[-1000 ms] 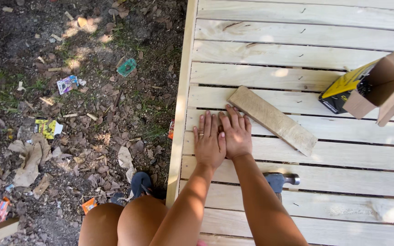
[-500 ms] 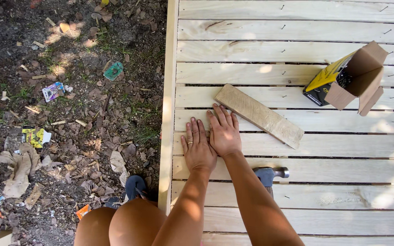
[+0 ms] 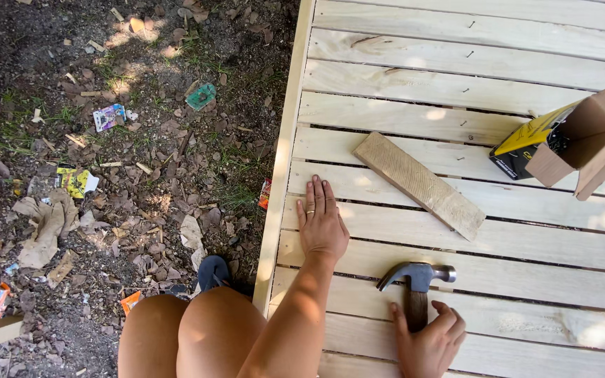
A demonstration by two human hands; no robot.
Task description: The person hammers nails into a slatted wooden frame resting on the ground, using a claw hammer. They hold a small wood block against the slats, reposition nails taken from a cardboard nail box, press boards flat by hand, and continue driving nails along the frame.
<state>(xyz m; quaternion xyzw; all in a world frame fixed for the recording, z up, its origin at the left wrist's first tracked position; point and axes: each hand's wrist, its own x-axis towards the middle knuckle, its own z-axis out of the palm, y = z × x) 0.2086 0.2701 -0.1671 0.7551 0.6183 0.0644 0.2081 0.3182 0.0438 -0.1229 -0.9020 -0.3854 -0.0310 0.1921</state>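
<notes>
Left hand (image 3: 322, 222) spread flat, fingers together, pressing a pale deck board (image 3: 526, 210) as if bracing. Right hand (image 3: 427, 341) at 5 o'clock, wrapped round the handle of one claw hammer (image 3: 416, 278), head lying on the planks. One short wood offcut (image 3: 419, 184) at 1 o'clock; one open cardboard box (image 3: 561, 143) at 2 o'clock

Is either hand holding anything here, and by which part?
The right hand grips the claw hammer by its wooden handle, just below the head. The left hand lies flat on a deck board, holding nothing.
</notes>
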